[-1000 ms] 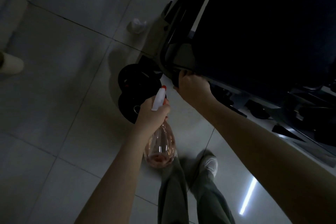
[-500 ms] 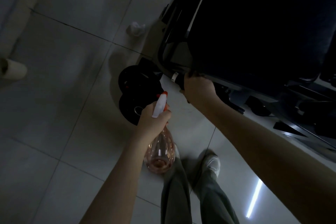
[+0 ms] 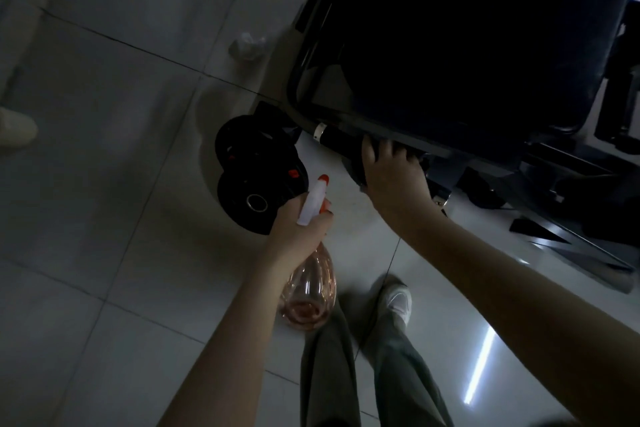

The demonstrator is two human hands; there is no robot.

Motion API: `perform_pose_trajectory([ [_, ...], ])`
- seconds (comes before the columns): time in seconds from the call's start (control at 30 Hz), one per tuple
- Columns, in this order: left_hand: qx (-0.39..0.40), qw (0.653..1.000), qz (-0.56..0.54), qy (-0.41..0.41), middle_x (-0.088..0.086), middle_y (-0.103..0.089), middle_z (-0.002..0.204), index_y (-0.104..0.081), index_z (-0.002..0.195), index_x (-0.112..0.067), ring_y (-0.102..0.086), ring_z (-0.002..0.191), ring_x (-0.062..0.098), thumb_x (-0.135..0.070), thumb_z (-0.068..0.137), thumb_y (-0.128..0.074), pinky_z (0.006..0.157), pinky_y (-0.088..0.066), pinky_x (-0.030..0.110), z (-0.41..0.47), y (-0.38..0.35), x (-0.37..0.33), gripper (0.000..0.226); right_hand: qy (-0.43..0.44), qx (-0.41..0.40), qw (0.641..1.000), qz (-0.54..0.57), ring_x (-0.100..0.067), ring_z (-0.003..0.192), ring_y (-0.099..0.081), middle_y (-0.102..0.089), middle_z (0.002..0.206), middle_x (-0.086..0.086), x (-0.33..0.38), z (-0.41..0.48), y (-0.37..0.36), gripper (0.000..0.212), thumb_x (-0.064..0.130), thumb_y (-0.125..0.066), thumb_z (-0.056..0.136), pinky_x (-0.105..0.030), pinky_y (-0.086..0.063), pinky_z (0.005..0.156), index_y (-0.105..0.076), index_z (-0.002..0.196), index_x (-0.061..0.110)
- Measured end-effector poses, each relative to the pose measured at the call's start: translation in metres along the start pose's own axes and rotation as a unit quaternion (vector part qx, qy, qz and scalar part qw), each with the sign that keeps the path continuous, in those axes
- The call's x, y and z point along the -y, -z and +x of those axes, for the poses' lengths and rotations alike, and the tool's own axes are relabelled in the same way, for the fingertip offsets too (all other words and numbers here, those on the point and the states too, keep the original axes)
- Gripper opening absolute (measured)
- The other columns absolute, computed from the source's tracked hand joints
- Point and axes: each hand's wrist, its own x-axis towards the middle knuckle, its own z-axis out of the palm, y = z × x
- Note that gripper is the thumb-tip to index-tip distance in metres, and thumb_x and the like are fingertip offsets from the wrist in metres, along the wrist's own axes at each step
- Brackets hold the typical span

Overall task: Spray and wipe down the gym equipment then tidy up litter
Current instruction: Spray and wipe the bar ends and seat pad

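The left hand [image 3: 300,225] grips the spray bottle [image 3: 310,288] at its neck, fingers wrapped round the white trigger head, orange nozzle toward the gym machine [image 3: 467,45]. The clear pinkish bottle hangs below the fist, a little liquid pooled in its base. The right hand [image 3: 393,180] lies on the machine's black padded bar [image 3: 337,139], fingers curled over it (tips lost in shadow). A crumpled white scrap [image 3: 247,45] lies on the floor [image 3: 104,149] near the frame
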Motion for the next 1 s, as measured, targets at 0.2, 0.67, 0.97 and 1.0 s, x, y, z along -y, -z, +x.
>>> perform_pose_trajectory([
  [0.2, 0.010, 0.999, 0.013, -0.032, 0.010, -0.063, 0.084, -0.054, 0.083, -0.035, -0.061, 0.078, 0.029, -0.012, 0.086, -0.059, 0.079, -0.053, 0.052, -0.006, -0.008, -0.003, 0.023, 0.038, -0.013, 0.990, 0.133, -0.029, 0.093, -0.063, -0.063, 0.110, -0.014, -0.010, 0.026, 0.009, 0.054, 0.045, -0.053, 0.093, -0.038, -0.054, 0.075, -0.042, 0.129, 0.006],
  [0.67, 0.071, 0.994, 0.081, -0.011, 0.013, -0.062, 0.093, -0.059, 0.106, -0.023, -0.062, 0.092, 0.032, -0.016, 0.089, -0.051, 0.088, -0.052, 0.046, -0.011, -0.023, -0.004, 0.019, -0.010, -0.003, 0.993, 0.119, -0.025, 0.089, -0.063, -0.063, 0.105, -0.012, -0.024, 0.005, 0.005, 0.058, 0.051, -0.051, 0.091, -0.031, -0.049, 0.068, -0.046, 0.127, 0.006],
  [0.97, 0.065, 0.997, 0.031, -0.010, 0.021, -0.061, 0.097, -0.064, 0.091, -0.025, -0.061, 0.095, 0.035, -0.023, 0.085, -0.057, 0.090, -0.052, 0.052, -0.016, -0.034, -0.004, 0.009, -0.069, 0.073, 0.965, 0.241, -0.029, 0.093, -0.059, -0.059, 0.111, -0.015, -0.061, -0.025, 0.001, 0.049, 0.042, -0.046, 0.096, -0.036, -0.050, 0.076, -0.043, 0.130, 0.008],
  [1.0, 0.063, 0.997, 0.034, -0.010, 0.020, -0.062, 0.094, -0.063, 0.091, -0.019, -0.061, 0.093, 0.035, -0.024, 0.086, -0.057, 0.090, -0.052, 0.051, -0.017, -0.036, -0.004, 0.010, -0.065, 0.066, 0.974, 0.208, -0.030, 0.094, -0.060, -0.059, 0.111, -0.014, -0.061, -0.030, -0.002, 0.053, 0.047, -0.047, 0.094, -0.039, -0.052, 0.079, -0.042, 0.130, 0.008],
])
